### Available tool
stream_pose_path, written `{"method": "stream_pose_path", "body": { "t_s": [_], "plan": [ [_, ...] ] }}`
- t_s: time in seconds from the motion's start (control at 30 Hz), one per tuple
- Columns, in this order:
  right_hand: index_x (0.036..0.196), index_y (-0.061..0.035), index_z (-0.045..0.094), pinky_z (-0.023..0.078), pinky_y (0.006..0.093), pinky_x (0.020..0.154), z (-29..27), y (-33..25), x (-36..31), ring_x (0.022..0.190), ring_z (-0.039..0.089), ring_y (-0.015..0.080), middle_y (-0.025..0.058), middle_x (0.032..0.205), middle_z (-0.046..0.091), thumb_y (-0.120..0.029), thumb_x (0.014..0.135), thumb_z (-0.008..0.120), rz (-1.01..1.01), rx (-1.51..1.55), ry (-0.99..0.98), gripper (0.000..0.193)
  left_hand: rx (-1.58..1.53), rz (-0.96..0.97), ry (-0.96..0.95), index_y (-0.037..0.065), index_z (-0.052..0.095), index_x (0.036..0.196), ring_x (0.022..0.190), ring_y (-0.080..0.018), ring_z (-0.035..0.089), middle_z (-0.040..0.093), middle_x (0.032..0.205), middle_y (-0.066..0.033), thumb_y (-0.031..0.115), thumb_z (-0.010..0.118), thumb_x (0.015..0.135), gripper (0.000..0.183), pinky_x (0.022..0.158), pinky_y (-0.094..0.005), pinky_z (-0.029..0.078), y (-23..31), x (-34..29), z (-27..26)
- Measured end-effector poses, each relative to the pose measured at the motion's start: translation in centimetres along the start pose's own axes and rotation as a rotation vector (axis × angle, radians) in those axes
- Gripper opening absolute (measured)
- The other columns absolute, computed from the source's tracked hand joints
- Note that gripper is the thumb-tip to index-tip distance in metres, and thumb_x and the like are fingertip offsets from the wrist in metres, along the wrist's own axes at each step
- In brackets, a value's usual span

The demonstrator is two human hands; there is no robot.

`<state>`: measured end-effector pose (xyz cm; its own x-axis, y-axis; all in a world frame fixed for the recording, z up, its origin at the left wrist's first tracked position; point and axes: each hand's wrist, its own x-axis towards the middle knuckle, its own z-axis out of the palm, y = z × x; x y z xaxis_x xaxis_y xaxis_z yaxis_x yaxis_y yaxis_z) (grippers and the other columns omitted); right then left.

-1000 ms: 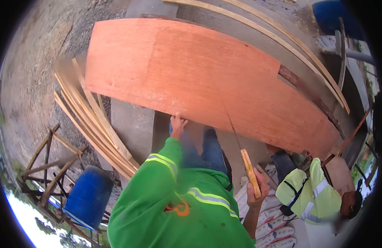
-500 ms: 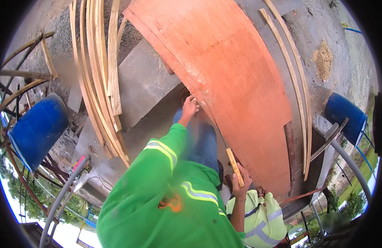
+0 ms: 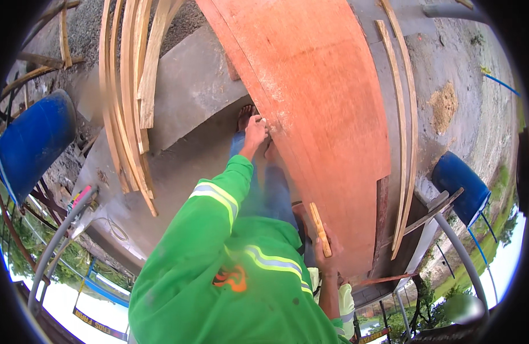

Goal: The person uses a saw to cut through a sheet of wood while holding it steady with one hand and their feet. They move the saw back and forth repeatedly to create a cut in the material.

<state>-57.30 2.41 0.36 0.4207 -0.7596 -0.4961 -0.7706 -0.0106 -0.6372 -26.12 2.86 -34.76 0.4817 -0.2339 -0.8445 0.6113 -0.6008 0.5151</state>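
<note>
A reddish-orange plywood sheet (image 3: pixel 322 86) stretches from my right side toward the far edge of view. My left hand (image 3: pixel 256 132) has its fingers curled at the sheet's left edge, beside a thin dark line in the wood. Pale sawdust lies on the surface near it. Lower right, my right hand (image 3: pixel 328 249) is wrapped round the light wooden handle of a handsaw (image 3: pixel 318 223). I cannot make out the saw's blade clearly now. One bare foot (image 3: pixel 245 117) shows below the sheet's edge, just past my left hand.
Several long timber strips (image 3: pixel 128 86) lie at left, and two more (image 3: pixel 403 114) at right. Blue barrels stand at left (image 3: pixel 35 137) and right (image 3: pixel 460 186). A person in a pale yellow vest (image 3: pixel 345 298) is partly hidden behind my right arm. Grey boards (image 3: pixel 190 86) lie underfoot.
The view has shifted. My right hand has drawn the saw's handle back, farther from my left hand, and the blade no longer shows clearly. My left hand stays at the sheet's edge.
</note>
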Motion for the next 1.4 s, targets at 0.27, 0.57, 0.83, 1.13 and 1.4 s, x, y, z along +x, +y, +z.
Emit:
{"method": "stream_pose_path", "body": {
  "t_s": [0.27, 0.57, 0.83, 1.13, 1.4],
  "plan": [
    [0.134, 0.0004, 0.058, 0.058, 0.0437, 0.07, 6.8, -7.8, 13.4, 0.082, 0.074, 0.0369, 0.0223, 0.108, 0.072, -0.018, 0.092, 0.068, 0.205, -0.108, -0.269, 0.048, 0.34, 0.097, 0.096, -0.006, 0.049, 0.13, 0.117, -0.0503, 0.058, 0.06, 0.126, -0.035, 0.055, 0.041, 0.104, 0.067, 0.102, -0.0496, 0.044, -1.4, 5.3, 1.0],
    [0.125, 0.0032, 0.062, 0.057, 0.0408, 0.071, 6.3, -5.9, 13.8, 0.084, 0.074, 0.0348, 0.0238, 0.101, 0.072, -0.014, 0.094, 0.065, -0.001, -0.136, -0.14, 0.035, 0.253, 0.062, 0.027, -0.006, 0.039, 0.13, 0.127, -0.0523, 0.051, 0.053, 0.132, -0.0394, 0.056, 0.027, 0.105, 0.067, 0.106, -0.0548, 0.041, 0.1, 3.6, 3.3],
    [0.128, 0.0005, 0.062, 0.056, 0.0371, 0.068, 5.0, -10.1, 14.5, 0.08, 0.074, 0.0265, 0.0197, 0.099, 0.072, -0.013, 0.095, 0.064, 0.098, -0.129, -0.253, 0.035, 0.368, -0.074, 0.018, -0.001, 0.039, 0.135, 0.126, -0.0533, 0.052, 0.054, 0.133, -0.0369, 0.057, 0.029, 0.105, 0.066, 0.104, -0.0581, 0.042, 0.5, 4.7, 1.3],
    [0.127, 0.0003, 0.062, 0.055, 0.0375, 0.068, 12.2, -6.2, 21.0, 0.081, 0.073, 0.0271, 0.02, 0.089, 0.071, -0.015, 0.095, 0.066, -0.007, -0.104, -0.15, 0.036, 0.423, -0.005, -0.071, -0.003, 0.055, 0.132, 0.125, -0.0469, 0.056, 0.062, 0.126, -0.0326, 0.062, 0.045, 0.099, 0.073, 0.105, -0.0495, 0.044, 1.8, 4.2, 0.2],
    [0.131, 0.0034, 0.06, 0.057, 0.0381, 0.067, 2.3, -9.2, 10.6, 0.079, 0.074, 0.0267, 0.0196, 0.099, 0.073, -0.011, 0.095, 0.063, 0.049, -0.185, -0.219, 0.039, 0.292, 0.024, -0.025, 0.002, 0.066, 0.127, 0.119, -0.0373, 0.064, 0.07, 0.121, -0.0215, 0.064, 0.062, 0.09, 0.072, 0.102, -0.0441, 0.049, 3.1, 4.0, -0.2]
  ]
}}
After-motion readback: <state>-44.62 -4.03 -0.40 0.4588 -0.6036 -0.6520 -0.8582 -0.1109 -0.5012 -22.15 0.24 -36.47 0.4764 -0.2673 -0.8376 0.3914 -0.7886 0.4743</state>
